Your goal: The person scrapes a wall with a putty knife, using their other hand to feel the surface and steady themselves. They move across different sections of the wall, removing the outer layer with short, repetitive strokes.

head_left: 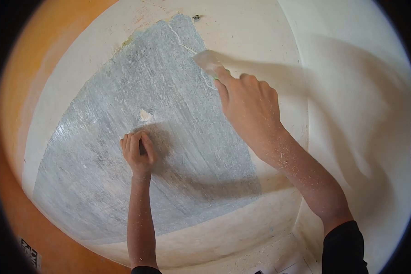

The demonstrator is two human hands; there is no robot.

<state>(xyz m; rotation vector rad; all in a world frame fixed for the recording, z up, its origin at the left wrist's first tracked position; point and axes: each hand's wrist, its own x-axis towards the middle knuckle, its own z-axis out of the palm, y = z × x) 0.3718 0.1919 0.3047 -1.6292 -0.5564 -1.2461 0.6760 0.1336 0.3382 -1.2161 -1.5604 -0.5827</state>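
Held a scraper (208, 60) against the wall (351, 114) at upper edge of the grey patch (169, 114), with right hand (249, 102) fingers clamped on its handle. Rested left hand (139, 153) lower on the patch, fingers curled together.

Rough grey scraped wall patch (169, 114)

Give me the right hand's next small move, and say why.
Probably push the scraper under the cream paint just past its blade. The right hand holds it at the border where the bare grey patch ends, and a crack runs along that edge.
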